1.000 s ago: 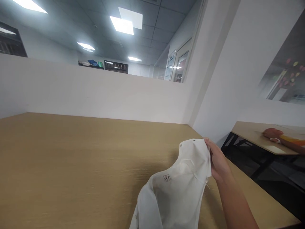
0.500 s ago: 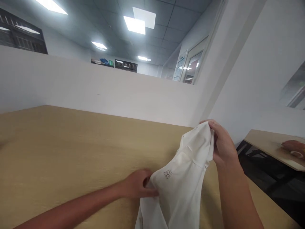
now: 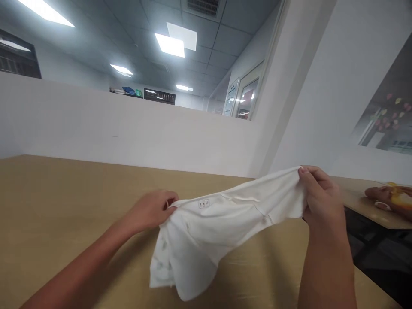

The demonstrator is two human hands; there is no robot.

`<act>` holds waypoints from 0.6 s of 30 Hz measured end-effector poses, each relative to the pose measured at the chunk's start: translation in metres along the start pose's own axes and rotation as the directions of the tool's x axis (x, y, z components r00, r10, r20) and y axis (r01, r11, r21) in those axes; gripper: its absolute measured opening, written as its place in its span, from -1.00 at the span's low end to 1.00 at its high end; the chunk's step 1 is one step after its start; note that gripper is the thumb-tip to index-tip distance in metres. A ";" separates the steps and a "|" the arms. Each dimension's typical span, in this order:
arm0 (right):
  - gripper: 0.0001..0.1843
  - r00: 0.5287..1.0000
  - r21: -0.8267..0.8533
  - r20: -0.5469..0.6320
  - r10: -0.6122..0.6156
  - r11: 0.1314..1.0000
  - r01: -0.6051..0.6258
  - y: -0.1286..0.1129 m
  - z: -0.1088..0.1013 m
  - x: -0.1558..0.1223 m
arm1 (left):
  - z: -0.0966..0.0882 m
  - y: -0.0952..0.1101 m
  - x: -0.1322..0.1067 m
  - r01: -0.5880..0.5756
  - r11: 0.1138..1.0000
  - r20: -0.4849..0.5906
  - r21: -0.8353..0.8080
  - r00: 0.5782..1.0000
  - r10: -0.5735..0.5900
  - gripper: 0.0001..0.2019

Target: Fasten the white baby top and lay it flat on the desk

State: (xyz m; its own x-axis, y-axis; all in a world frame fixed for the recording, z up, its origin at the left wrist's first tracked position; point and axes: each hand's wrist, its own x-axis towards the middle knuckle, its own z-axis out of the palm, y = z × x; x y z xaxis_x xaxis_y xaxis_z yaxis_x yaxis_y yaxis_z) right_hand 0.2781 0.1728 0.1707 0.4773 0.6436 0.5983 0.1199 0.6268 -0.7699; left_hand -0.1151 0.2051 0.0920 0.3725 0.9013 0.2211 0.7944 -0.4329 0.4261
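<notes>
Holding white garment (image 3: 206,231) above table (image 3: 80,184), at 6 o'clock in view. Clamped on its edge by left hand (image 3: 149,212) at garment's 10 o'clock, right hand (image 3: 323,193) at 2. Already drawn out along top; loosely folded towards 7, not laid flat.

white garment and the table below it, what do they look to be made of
The white garment looks like thin, matt fabric, perhaps cotton or a blend: it sags in soft folds. The fibre can't be told.
The table has a tan, low-sheen top with faint streaks, so probably wood or wood-look laminate; the look leaves that open.
</notes>
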 end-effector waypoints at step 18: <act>-0.51 0.982 -0.181 0.162 0.099 0.981 -0.069 0.010 0.004 -0.007 | -0.021 -0.036 -0.005 0.110 0.986 -0.087 -0.126 0.989 -0.122 -0.58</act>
State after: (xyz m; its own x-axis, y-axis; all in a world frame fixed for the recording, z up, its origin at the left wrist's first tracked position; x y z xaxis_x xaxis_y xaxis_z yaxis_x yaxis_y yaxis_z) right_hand 0.2729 0.1762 0.1598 0.3399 0.7648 0.5473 0.2420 0.4912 -0.8368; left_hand -0.1555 0.2161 0.0937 0.2300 0.9424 0.2428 0.7640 -0.3294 0.5548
